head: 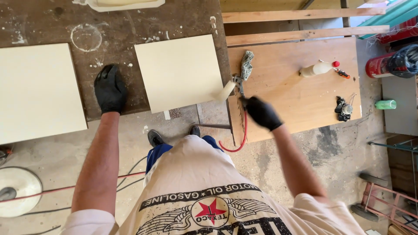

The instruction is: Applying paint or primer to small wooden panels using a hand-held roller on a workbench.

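My left hand, in a black glove, rests flat on the dark, paint-spattered workbench between two cream square panels. One panel lies at the left, the other at the middle. My right hand, also gloved in black, is shut on the handle of a small paint roller. The roller's cream sleeve sits at the right edge of the middle panel, blurred by motion.
A plywood board to the right carries a rag, a white squeeze bottle with a red cap and a small dark tool. A red hose hangs below it. Cables, a white disc and a red cylinder stand around.
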